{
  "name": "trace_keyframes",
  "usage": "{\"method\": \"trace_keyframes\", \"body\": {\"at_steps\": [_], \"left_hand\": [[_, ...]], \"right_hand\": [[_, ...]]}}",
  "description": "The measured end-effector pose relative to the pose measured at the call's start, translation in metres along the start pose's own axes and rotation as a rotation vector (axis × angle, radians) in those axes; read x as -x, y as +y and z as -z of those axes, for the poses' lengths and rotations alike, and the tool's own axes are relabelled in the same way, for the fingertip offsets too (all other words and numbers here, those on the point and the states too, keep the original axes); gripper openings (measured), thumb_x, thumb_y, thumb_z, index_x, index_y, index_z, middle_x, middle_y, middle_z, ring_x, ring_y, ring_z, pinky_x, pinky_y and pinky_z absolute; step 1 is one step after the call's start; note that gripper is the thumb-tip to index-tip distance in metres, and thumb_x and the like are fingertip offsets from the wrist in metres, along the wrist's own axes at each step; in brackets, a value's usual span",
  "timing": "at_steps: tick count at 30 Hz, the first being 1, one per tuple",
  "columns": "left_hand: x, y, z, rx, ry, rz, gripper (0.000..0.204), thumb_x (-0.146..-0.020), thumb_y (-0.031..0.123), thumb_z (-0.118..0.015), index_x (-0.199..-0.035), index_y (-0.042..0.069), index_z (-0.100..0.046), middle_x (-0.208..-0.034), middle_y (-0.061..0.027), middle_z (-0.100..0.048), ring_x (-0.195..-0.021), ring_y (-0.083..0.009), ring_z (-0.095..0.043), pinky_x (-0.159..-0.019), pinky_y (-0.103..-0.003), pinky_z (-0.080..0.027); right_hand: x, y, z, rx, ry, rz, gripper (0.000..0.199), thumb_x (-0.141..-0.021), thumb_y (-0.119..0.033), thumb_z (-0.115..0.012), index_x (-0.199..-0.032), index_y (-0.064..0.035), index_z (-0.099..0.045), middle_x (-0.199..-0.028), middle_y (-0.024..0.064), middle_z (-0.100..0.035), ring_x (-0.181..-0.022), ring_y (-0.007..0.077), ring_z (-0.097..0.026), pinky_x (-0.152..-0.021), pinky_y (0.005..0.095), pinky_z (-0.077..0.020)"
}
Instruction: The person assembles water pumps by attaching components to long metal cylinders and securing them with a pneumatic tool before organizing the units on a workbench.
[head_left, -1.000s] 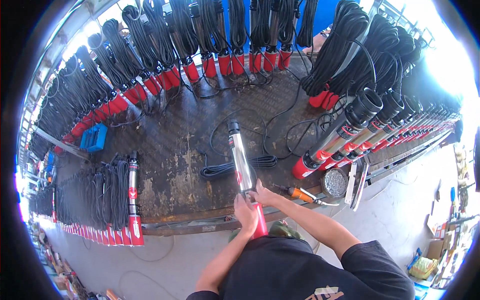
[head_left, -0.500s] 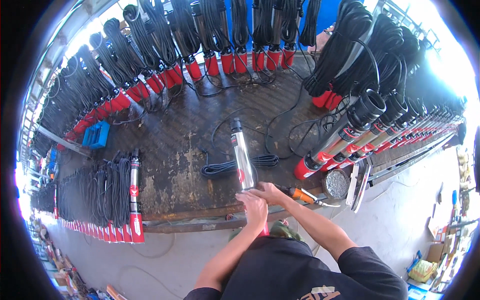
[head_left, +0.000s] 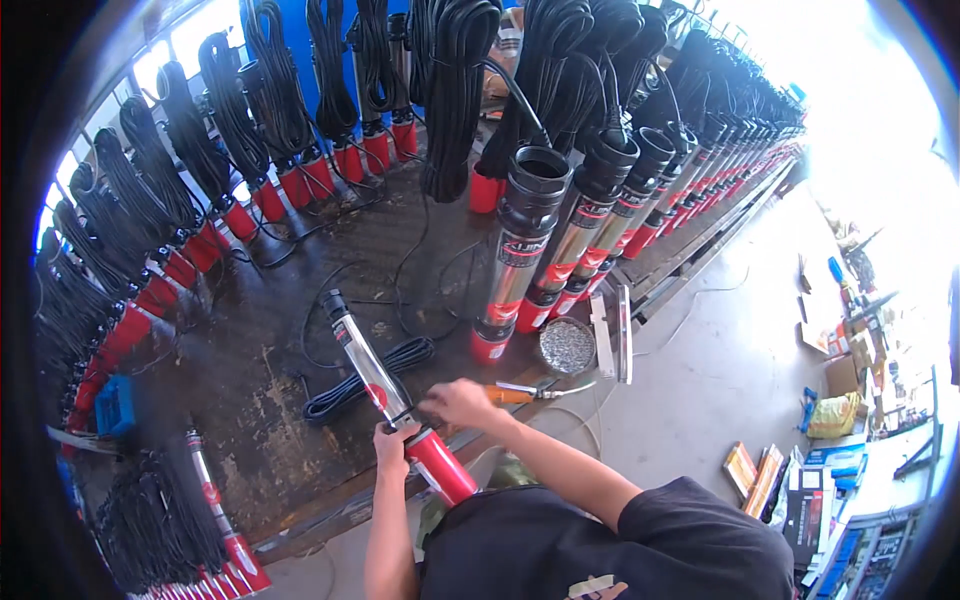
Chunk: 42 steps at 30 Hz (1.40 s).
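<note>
A submersible pump point(head_left: 362, 352) lies aslant over the table's near edge. Its silver tube and black top rest over the table, and its red end comes back toward my body. My left hand point(head_left: 393, 446) is closed round it where the silver part meets the red. Just right of that joint is my right hand point(head_left: 460, 404); its fingers are bent and smeared by motion, so any small thing in them is hidden. Beside the right hand lies an orange power screwdriver point(head_left: 508, 395). Under the pump's tube is a bundled black cable point(head_left: 345, 395).
Upright pumps point(head_left: 520, 250) with black cable coils line the right side; more pumps point(head_left: 238, 220) stand along the back. A round tin of small metal parts point(head_left: 567, 346) sits near the table edge. At left are a blue crate point(head_left: 115, 406) and a pump row point(head_left: 215, 490).
The view has swung to the right. My right hand has come off the pump to its right side, while my left hand now grips the joint. The pump appears more tilted.
</note>
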<state>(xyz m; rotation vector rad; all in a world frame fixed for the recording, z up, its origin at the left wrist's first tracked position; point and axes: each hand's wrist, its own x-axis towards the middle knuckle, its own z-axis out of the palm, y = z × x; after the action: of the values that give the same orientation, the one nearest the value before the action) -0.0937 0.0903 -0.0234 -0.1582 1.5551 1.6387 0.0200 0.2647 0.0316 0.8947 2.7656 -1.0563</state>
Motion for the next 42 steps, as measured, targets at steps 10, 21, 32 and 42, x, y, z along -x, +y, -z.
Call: {"method": "trace_keyframes", "body": {"at_steps": [10,21,32,42], "left_hand": [[0.008,0.003,0.004,-0.052,0.014,0.082,0.077,-0.067,0.015,-0.085,-0.131,0.003,-0.044,-0.110,-0.0176,-0.063,-0.096,-0.0299,-0.068,-0.078,-0.045,-0.061],[0.020,0.001,0.004,0.079,-0.052,0.071,0.071,-0.065,0.004,-0.084,-0.125,0.000,-0.047,-0.108,-0.0179,-0.063,-0.093,-0.0310,-0.068,-0.078,-0.047,-0.059],[0.018,-0.001,-0.002,0.129,-0.036,0.020,0.057,-0.068,-0.002,-0.080,-0.117,-0.002,-0.049,-0.099,-0.0165,-0.066,-0.083,-0.0297,-0.071,-0.071,-0.041,-0.061],[0.022,0.000,0.011,0.157,-0.033,0.057,0.064,-0.063,0.000,-0.083,-0.118,-0.002,-0.050,-0.096,-0.0167,-0.065,-0.079,-0.0297,-0.070,-0.068,-0.042,-0.060]], "right_hand": [[0.064,0.239,0.102,0.438,0.365,-0.518,0.021,-0.070,-0.028,-0.078,-0.084,-0.0128,-0.078,-0.089,0.0133,-0.073,-0.084,0.0353,-0.071,-0.076,0.0475,-0.0574],[0.069,0.174,0.073,-0.048,0.577,-0.138,0.028,-0.096,-0.027,-0.065,-0.090,-0.0002,-0.068,-0.074,0.0171,-0.068,-0.066,0.0323,-0.068,-0.063,0.0426,-0.0521],[0.015,-0.019,-0.050,-0.673,0.109,-0.083,0.022,-0.097,-0.019,-0.067,-0.102,0.0026,-0.069,-0.077,0.0050,-0.069,-0.064,0.0115,-0.065,-0.057,0.0262,-0.0520],[0.039,0.100,0.052,-0.052,0.815,-0.288,0.020,-0.085,-0.024,-0.073,-0.094,-0.0064,-0.074,-0.082,0.0154,-0.073,-0.073,0.0343,-0.071,-0.071,0.0440,-0.0565]]}}
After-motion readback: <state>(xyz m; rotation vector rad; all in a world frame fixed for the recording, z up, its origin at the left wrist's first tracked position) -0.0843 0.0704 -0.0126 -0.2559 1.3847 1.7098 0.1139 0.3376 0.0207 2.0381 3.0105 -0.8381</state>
